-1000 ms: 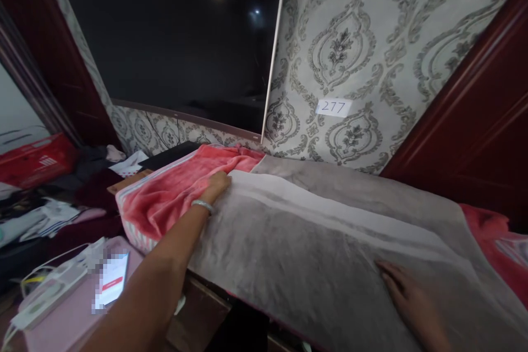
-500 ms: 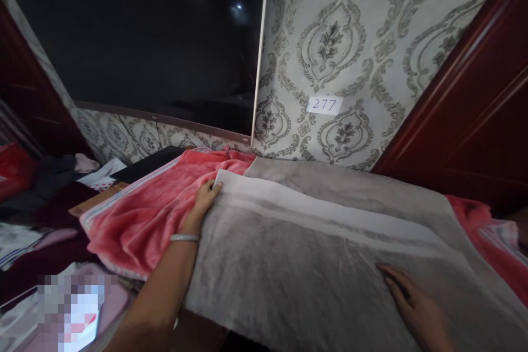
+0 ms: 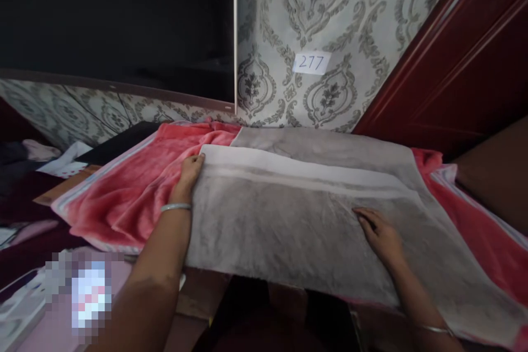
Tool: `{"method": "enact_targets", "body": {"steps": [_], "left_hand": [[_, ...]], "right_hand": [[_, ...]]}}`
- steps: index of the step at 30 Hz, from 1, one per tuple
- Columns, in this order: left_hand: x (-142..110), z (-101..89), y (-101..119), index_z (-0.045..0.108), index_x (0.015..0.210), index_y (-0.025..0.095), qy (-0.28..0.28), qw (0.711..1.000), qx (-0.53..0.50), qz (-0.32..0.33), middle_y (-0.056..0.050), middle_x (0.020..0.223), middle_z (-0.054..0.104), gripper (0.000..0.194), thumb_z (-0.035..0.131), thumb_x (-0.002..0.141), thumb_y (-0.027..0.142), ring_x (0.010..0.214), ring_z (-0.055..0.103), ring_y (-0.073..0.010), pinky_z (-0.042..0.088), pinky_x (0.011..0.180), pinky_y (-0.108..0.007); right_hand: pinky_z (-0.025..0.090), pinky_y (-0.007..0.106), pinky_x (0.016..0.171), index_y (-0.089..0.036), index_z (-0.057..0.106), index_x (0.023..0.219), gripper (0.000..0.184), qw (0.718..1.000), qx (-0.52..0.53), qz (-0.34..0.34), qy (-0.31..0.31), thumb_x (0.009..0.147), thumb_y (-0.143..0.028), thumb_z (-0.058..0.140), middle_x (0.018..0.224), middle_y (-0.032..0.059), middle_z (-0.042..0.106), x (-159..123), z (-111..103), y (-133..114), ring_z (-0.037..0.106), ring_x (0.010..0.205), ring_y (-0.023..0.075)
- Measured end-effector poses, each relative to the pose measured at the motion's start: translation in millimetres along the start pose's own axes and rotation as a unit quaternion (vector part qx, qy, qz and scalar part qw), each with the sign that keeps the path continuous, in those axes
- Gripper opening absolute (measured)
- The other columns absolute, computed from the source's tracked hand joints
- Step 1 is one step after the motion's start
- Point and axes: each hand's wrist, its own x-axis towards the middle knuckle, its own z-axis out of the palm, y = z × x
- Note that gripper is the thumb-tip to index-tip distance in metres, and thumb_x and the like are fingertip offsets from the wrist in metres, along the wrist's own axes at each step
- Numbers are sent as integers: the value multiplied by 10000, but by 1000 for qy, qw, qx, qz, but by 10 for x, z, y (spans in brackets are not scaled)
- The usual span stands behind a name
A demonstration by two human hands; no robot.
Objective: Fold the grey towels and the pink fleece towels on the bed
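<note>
Grey cloth (image 3: 264, 225) and red blanket (image 3: 136, 187) are covering the counter (image 3: 203, 290), hiding its top. Left hand (image 3: 192, 171) is keeping some fingers out of sight at the cloth's left edge; grip isn't showing clearly. Right hand (image 3: 379, 234) is hiding its lower fingers. Both forearms (image 3: 160, 264) are running off the picture's bottom. Off the counter's front-left corner, something bright (image 3: 91, 294) is showing only as pixel blocks. TV (image 3: 124, 22) is running off top and left, red panel (image 3: 454, 66) top and right.
</note>
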Motion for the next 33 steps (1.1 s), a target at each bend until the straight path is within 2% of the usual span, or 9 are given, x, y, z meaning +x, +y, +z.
{"method": "enact_targets", "body": {"steps": [4,7,11,15,17,19,23,28,33], "left_hand": [[-9,39,66,607,665,214,8,1000,11,-22,-36,628,557,304,558,836,461,620,525,-216,420,562,-328],[-36,48,136,644,708,204,18,999,16,-28,-53,645,582,282,566,827,448,626,534,-229,427,561,-341],[-75,69,179,669,747,192,27,999,31,-25,-55,651,576,270,562,843,421,669,547,-237,430,573,-337],[-77,80,150,673,771,183,15,998,44,-29,-46,677,564,253,574,866,395,712,569,-228,444,617,-318],[-68,72,125,680,805,172,6,998,45,-36,-45,696,571,251,575,879,388,712,574,-220,450,631,-312],[-59,59,100,688,839,159,-8,998,40,-43,-48,710,585,260,585,889,393,700,575,-207,451,631,-304],[-40,40,65,705,892,153,-28,998,29,-55,-52,723,604,272,605,893,406,682,589,-195,459,627,-298],[-19,35,91,722,886,184,-31,997,30,-57,-45,681,616,224,614,854,378,650,603,-207,470,598,-313],[-48,-25,157,757,919,215,1,998,56,-28,-37,648,636,237,600,767,306,644,620,-236,483,580,-343]], "right_hand": [[540,443,930,-210,759,1012,431,1000,-1,12,-9,922,-492,444,1070,121,757,28,-49,-56,690,1011,271],[519,470,961,-196,757,1019,427,1000,-11,4,-25,929,-484,455,1088,137,742,36,-100,-281,671,1035,284],[496,469,997,-226,737,1043,307,994,24,-79,-72,965,-421,514,1168,123,700,-110,-76,-998,631,1103,276],[500,401,966,-217,676,1123,192,954,134,-175,-201,979,-305,586,1174,107,643,-386,44,-1837,607,1110,238],[494,378,930,-210,649,1139,185,935,146,-196,-259,963,-266,632,1144,94,626,-484,107,-2138,596,1064,225],[477,373,906,-200,632,1149,213,924,134,-214,-287,949,-259,673,1121,87,617,-533,181,-2345,578,1035,224],[435,405,887,-187,620,1122,273,919,61,-260,-291,913,-309,746,1097,96,612,-577,400,-2595,541,1021,261],[400,405,850,-190,602,994,67,926,-24,-268,-266,960,-133,599,1029,106,618,-640,666,-2737,520,975,267],[391,357,792,-203,565,930,173,936,40,-260,-234,910,-40,510,943,72,598,-602,634,-2801,512,905,229]]}}
